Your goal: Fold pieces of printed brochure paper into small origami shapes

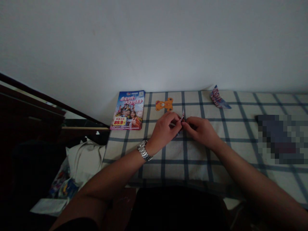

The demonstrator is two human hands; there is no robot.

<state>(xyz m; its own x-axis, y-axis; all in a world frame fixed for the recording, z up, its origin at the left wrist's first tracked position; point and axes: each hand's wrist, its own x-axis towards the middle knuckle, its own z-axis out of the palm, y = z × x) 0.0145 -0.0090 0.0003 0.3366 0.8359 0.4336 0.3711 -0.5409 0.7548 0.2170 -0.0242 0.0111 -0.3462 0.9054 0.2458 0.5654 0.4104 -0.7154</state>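
Observation:
My left hand, with a metal watch on its wrist, and my right hand meet over the checked tablecloth. Both pinch a small folded piece of patterned paper between their fingertips. Part of the paper sticks up between the hands; the rest is hidden by the fingers. Both hands are closed on it.
A colourful flyer lies at the table's far left corner. An orange bear cut-out lies beside it. Another folded patterned paper stands near the wall. A blurred dark item lies at right. White cloth and clutter lie on the floor at left.

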